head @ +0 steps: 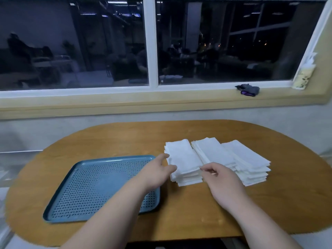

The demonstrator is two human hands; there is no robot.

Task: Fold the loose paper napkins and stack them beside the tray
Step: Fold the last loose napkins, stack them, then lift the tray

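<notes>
Paper napkins, white and folded into long rectangles, stand in three piles on the right half of an oval wooden table (125,137), just right of a blue tray (75,191). The left pile (183,159) lies nearest the tray, close to its far right corner without resting on it. The middle pile (212,151) butts against the left pile's right side. The right pile (249,162) overlaps the middle one's right edge and looks the tallest, with its layers slightly fanned at the near end. All three run from near to far at a slight slant. The tray lies flat on the left half of the table, and its dotted floor holds no napkins. The left hand (158,169) reaches across the tray's right rim. Its thumb and fingers are spread apart and straight, with the tips against the left edge of the left pile. The right hand (224,180) comes in from the near right with its fingers curled. Thumb and forefinger tips meet at the near right edge of the left pile, where it joins the middle pile; whether they nip a sheet cannot be told. Beyond the table, a dark window spans the wall. On its sill (125,97), to the far right, lie a small dark cloth (248,90) and a pale packet (303,76) that leans in the corner.
</notes>
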